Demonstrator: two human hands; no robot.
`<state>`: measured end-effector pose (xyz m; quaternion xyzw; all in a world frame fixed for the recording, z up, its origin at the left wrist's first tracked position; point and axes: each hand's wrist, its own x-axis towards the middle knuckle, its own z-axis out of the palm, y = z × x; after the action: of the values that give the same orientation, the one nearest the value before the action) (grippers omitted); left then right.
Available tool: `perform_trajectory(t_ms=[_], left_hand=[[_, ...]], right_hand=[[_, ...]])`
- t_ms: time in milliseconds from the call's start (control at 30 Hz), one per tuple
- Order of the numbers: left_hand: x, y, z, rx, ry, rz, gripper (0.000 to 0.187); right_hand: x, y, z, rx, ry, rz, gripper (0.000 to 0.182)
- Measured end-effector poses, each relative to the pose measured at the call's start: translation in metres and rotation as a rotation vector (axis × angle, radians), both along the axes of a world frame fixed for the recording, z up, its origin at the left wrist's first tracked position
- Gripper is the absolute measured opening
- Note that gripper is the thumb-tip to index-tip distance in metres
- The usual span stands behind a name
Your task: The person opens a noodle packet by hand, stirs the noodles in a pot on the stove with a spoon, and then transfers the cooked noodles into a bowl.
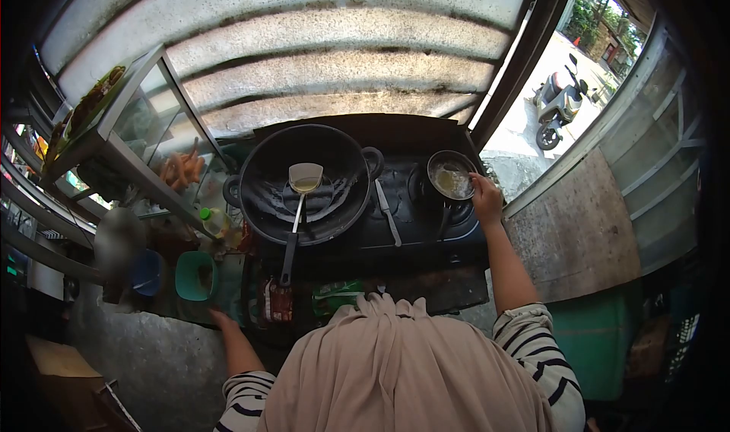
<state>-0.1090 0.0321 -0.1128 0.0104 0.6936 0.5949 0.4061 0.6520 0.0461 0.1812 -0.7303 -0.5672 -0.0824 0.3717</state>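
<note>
On the right burner of the black stove (pixel 353 258) sits a small pan (pixel 452 175) with yellowish liquid in it. My right hand (pixel 487 197) is at its right rim, fingers closed on the edge. A large black wok (pixel 262 166) fills the left burner, and a spatula (pixel 306 178) with a black handle leans in it. Between wok and pan lies a knife (pixel 388 213). My left hand (pixel 222 319) is low on the left, just below a teal container (pixel 195 275); its fingers are partly hidden, and whether it touches anything does not show.
A glass display case (pixel 171 120) with orange food stands at the left. Near it are a bottle with a green cap (pixel 215 222) and a blue container (pixel 147 273). Red and green packets lie at the stove's front. A scooter (pixel 559 101) is outside at the right.
</note>
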Motion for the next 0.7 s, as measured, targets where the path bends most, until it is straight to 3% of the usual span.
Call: perform_trajectory(t_ms=[167, 233, 267, 333, 367, 433, 633, 700], left_hand=[[-0.005, 0.0, -0.009, 0.027, 0.002, 0.029, 0.063], [-0.002, -0.002, -0.002, -0.026, 0.019, 0.021, 0.062], [0.0, -0.004, 0.001, -0.025, 0.019, 0.022, 0.062], [0.0, -0.004, 0.0, -0.012, 0.005, 0.021, 0.062], [0.0, -0.003, 0.0, -0.01, 0.003, 0.021, 0.062], [-0.004, -0.002, -0.006, 0.01, 0.01, 0.015, 0.062], [-0.003, -0.002, -0.005, -0.001, 0.028, 0.037, 0.063], [0.002, -0.004, 0.004, -0.012, 0.034, 0.036, 0.063]], right_hand=[[0.015, 0.01, -0.049, -0.109, 0.215, -0.113, 0.023], [0.021, 0.012, -0.055, -0.142, 0.557, -0.202, 0.025], [0.024, 0.013, -0.058, -0.142, 0.557, -0.2, 0.025], [0.034, 0.015, -0.066, -0.178, 0.952, -0.262, 0.024], [0.04, 0.015, -0.069, -0.176, 0.951, -0.261, 0.024], [0.046, 0.013, -0.069, -0.093, 1.496, -0.318, 0.021], [0.054, 0.012, -0.045, 0.065, 1.625, -0.353, 0.018], [0.06, 0.01, -0.027, 0.153, 1.44, -0.348, 0.019]])
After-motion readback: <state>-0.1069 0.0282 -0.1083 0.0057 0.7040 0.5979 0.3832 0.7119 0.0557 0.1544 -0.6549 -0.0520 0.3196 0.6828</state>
